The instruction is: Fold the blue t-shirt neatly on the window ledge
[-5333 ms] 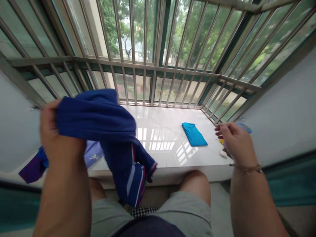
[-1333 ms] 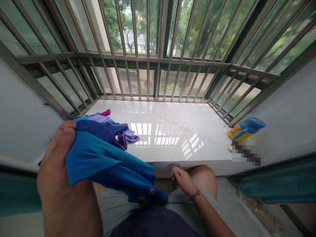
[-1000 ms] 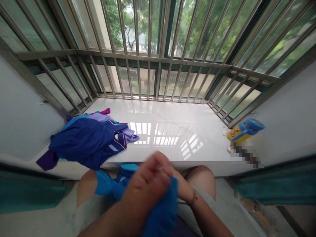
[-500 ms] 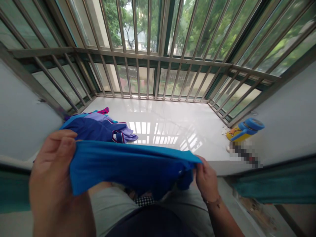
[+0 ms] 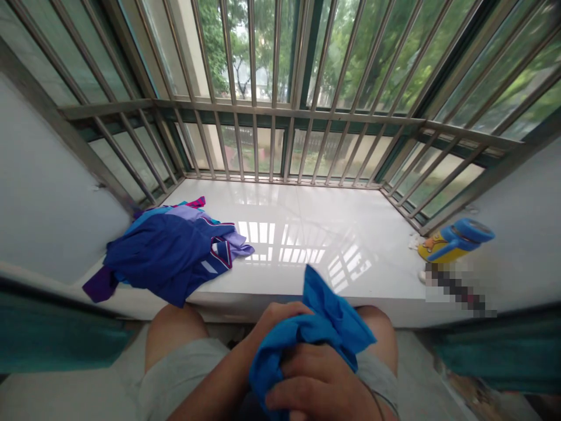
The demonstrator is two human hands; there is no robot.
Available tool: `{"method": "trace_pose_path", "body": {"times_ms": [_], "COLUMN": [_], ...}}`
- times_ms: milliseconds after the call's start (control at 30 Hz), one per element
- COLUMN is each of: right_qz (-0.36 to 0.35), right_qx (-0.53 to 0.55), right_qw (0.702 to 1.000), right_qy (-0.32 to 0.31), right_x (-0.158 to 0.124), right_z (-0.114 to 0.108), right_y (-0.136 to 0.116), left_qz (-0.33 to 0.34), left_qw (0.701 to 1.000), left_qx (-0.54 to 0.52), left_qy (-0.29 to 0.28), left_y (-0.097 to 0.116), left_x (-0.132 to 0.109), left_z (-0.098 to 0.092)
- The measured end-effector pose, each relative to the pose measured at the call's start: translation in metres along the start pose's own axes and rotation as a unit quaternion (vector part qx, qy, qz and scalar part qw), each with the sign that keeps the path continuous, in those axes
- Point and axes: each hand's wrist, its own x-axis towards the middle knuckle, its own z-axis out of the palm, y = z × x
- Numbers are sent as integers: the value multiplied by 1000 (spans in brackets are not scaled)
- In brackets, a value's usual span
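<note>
A bright blue cloth garment (image 5: 307, 345) is bunched up in both hands, low in front of my lap. My left hand (image 5: 276, 323) grips it from the left, with the fingers curled over the cloth. My right hand (image 5: 315, 383) lies across the lower part of the bundle and presses it from the right. The garment's shape is hidden by the folds. A crumpled pile of navy and purple clothing (image 5: 169, 254) lies on the white tiled sill (image 5: 333, 234), to the left of both hands and not touching them.
A blue and yellow bottle (image 5: 456, 242) lies at the sill's right end beside a pixelated blurred patch (image 5: 456, 289). Metal window bars (image 5: 280, 140) run along the sill's far side. White walls stand at both ends. My knees in grey shorts (image 5: 179, 362) are below the sill.
The blue garment, stretched between my hands half a second ago, is now bunched up. Both hands have come together in front of my lap, uncovering the pile on the sill.
</note>
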Motion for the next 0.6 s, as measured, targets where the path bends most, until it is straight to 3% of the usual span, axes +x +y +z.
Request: {"method": "trace_pose_path", "body": {"times_ms": [33, 100, 167, 233, 333, 433, 500, 600], "right_qz": [2, 18, 51, 90, 148, 221, 263, 302], "right_qx": [-18, -63, -112, -159, -222, -279, -314, -371], "right_qw": [1000, 996, 987, 973, 947, 917, 896, 865], "right_qy": [13, 57, 104, 142, 176, 180, 170, 153], "right_x": [-1, -6, -14, -24, -46, -79, -105, -137], "right_z": [-4, -13, -22, -27, -30, -31, -33, -43], "right_y": [2, 11, 24, 43, 83, 134, 171, 223], "left_qz": [10, 47, 96, 129, 41, -160, -284, -326], "left_qw": [999, 972, 901, 820, 770, 720, 718, 716], "left_qx": [10, 58, 141, 237, 391, 472, 447, 423], "left_qy": [51, 221, 399, 505, 502, 483, 451, 449], "left_y": [-2, -2, 1, 1, -18, -64, -102, -147], "left_x": [0, -2, -3, -4, -11, -25, -33, -32], "left_z": [-15, -56, -107, -161, -235, -279, -286, -268]}}
